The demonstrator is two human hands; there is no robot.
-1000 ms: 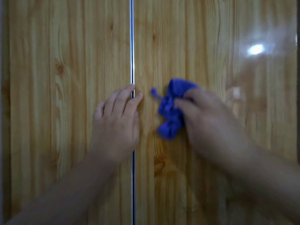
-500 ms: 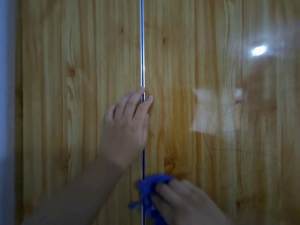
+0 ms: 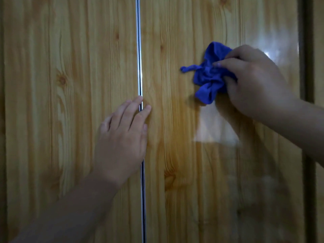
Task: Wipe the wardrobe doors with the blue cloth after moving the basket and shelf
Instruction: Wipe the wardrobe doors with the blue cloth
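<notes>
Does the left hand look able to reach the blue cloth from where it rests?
Probably yes: only bare door panel lies between the left hand, flat over the metal strip, and the blue cloth, though the right hand grips it.

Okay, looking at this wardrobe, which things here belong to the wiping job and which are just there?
In the job: blue cloth, bunched against the right door; right hand gripping it; left hand resting flat where the doors meet; left door.
Just there: metal strip between the doors; dark vertical band at the far right. Basket and shelf are not in view.
</notes>
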